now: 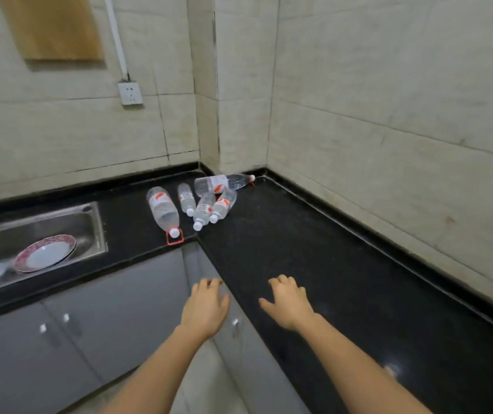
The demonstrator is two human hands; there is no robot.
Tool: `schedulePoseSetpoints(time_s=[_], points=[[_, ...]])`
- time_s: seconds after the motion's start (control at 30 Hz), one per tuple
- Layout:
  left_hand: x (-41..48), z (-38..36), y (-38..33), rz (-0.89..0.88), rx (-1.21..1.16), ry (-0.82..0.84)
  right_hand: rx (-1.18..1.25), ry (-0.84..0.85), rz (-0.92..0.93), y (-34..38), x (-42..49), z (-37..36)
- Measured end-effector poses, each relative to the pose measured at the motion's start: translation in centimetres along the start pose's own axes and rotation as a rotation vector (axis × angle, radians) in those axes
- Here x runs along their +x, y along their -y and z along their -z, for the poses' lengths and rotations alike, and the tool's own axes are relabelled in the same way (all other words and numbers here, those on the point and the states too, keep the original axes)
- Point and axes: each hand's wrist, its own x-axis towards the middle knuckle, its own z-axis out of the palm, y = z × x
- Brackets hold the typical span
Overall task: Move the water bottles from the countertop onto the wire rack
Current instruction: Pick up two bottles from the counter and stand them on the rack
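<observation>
Waiting bottles: five clear plastic water bottles [163, 209] lie on the shiny black countertop [299, 249], near the corner.
Left hand [206, 306]: fingers loose, holding nothing.
Right hand [290, 303]: fingers spread, empty too.
Wire rack: not seen; likely no bottle moved yet.

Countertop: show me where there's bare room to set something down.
Bare: the countertop run along the right wall, between the bottles and the right hand; also a narrow strip between sink and the large bottle. Crowded: the corner, where five bottles lie.

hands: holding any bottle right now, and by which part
Nothing is held: left hand and right hand are both empty, well short of the bottles on the countertop.
</observation>
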Motion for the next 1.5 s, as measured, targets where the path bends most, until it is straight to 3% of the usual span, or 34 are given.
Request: schedulePoseSetpoints(time_s=[0.3, 0.53, 0.87, 1.1, 1.27, 1.5], points=[[13.7, 1.2, 5.0, 0.181, -0.152, -0.022, 0.085, 0.085, 0.024, 4.4, 16.8, -0.1], [24.6, 0.0, 8.9, 0.328, -0.441, -0.033, 0.220, 0.126, -0.059, 7.4, 28.5, -2.0], [36.4, -3.7, 12.4, 0.649, -0.964, 0.023, 0.887, 0.063, -0.482, 11.6, 43.3, -4.8], [39.6, -5.4, 14.4, 0.766, -1.123, 0.069, 1.168, 0.076, -0.752, 12.2, 47.0, -6.1], [39.7, -4.3, 14.2, 0.674, -1.019, 0.027, 1.279, 0.039, -0.821, 11.5, 46.8, -5.8], [39.0, 1.1, 12.8, 0.422, -0.732, -0.105, 1.214, -0.314, -0.875, 7.9, 42.5, -1.0]])
